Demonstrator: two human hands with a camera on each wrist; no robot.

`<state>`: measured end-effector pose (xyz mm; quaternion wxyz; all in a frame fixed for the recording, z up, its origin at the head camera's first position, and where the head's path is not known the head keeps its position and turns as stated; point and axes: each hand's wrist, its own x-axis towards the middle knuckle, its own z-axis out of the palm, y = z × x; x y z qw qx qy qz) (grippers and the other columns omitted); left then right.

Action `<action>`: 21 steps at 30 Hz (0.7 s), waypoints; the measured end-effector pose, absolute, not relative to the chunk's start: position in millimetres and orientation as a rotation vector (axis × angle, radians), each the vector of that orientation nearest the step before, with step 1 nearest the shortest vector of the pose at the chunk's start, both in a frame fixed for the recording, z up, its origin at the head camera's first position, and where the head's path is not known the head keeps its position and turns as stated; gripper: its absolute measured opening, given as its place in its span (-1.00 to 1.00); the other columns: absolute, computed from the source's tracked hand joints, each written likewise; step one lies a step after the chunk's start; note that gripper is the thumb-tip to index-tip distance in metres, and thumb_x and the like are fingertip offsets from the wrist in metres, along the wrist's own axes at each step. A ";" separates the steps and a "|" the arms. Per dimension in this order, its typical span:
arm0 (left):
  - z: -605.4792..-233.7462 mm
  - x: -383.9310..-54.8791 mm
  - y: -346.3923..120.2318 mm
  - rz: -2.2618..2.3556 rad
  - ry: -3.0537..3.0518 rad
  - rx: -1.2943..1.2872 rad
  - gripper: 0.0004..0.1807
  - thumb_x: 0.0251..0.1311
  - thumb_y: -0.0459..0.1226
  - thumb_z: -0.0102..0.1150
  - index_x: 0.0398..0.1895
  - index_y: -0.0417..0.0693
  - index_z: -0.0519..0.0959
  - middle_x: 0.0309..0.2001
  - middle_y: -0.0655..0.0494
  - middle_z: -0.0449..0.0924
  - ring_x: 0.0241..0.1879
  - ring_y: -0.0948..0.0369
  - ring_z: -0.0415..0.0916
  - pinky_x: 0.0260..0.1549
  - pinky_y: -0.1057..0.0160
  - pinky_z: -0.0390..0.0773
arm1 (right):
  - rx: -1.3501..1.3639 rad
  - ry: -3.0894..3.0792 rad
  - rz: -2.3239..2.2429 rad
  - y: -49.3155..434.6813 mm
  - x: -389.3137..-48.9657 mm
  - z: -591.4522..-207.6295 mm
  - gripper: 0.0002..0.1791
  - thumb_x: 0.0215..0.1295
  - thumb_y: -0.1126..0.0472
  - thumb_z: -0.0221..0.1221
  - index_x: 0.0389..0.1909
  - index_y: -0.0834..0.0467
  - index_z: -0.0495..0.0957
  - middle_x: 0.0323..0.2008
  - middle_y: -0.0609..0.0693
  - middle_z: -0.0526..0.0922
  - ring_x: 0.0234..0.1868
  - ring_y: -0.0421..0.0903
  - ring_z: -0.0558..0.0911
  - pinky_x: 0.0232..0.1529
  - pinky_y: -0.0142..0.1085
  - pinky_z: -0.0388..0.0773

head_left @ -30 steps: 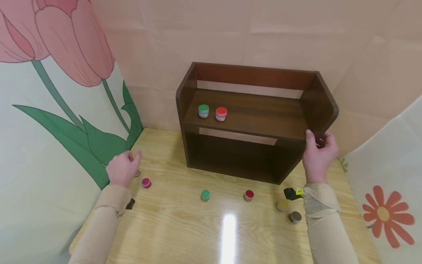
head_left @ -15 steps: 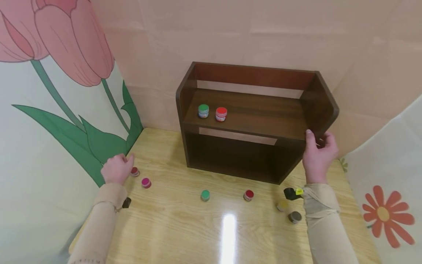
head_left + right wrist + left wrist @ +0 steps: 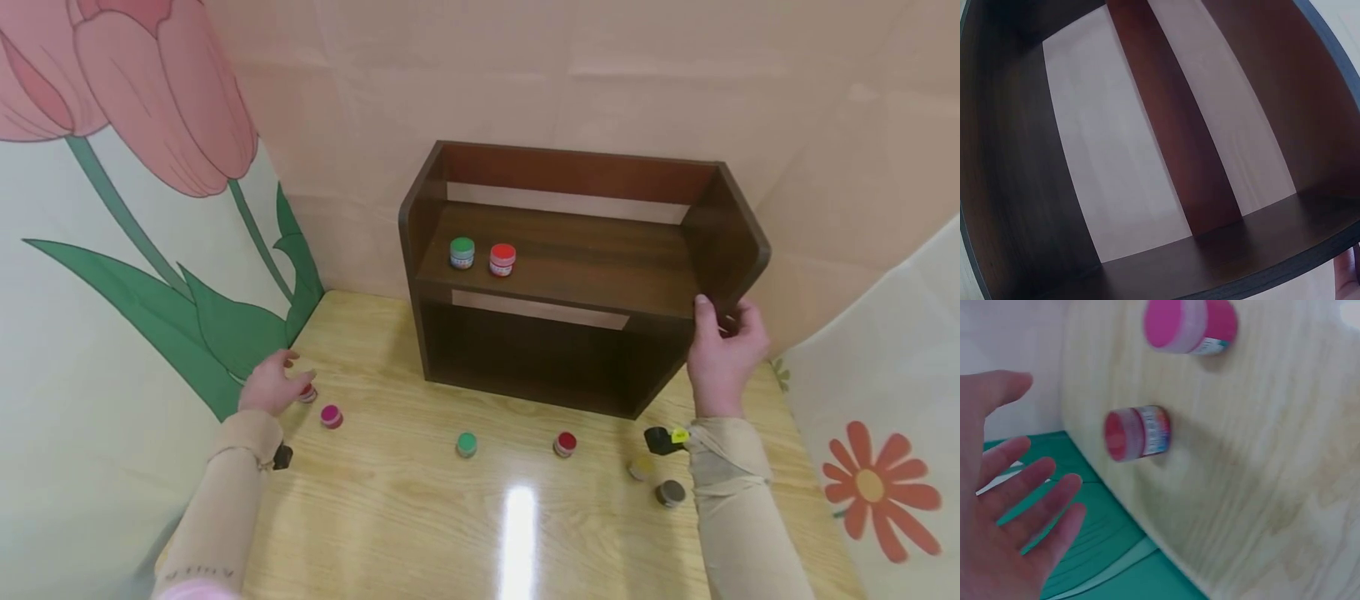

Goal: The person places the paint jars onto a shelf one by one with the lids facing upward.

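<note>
My left hand hovers by the table's left edge with its fingers spread, close to a small red-lidded paint jar that it partly covers. In the left wrist view that red jar stands apart from the fingers, beside a magenta paint jar. My right hand grips the right side panel of a dark brown two-tier shelf, thumb on its front edge. Mostly the shelf's inside fills the right wrist view. A green-lidded jar and a bright red one stand on the upper tier.
Along the wooden table stand a teal-lidded jar, a dark red one, a yellow one and a dark grey one. A tulip-printed cloth borders the left, a peach cloth the back.
My left hand has drawn slightly left and its fingers have opened out; the red jar it first covered shows beside it. The right hand keeps its grip on the shelf.
</note>
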<state>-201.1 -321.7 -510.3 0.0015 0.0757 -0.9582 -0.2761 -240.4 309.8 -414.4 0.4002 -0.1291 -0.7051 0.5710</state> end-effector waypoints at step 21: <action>-553.3 -200.7 -313.7 -0.966 -2.941 0.320 -0.49 0.22 -0.29 0.23 0.17 -0.41 0.43 0.06 -0.43 0.52 0.03 -0.28 0.49 0.04 -0.18 0.47 | -0.335 -1.783 1.447 311.1 -241.2 -416.3 -0.72 0.34 0.07 0.34 -0.04 0.13 0.69 -0.19 -0.12 0.62 -0.20 -0.18 0.60 -0.13 -0.39 0.48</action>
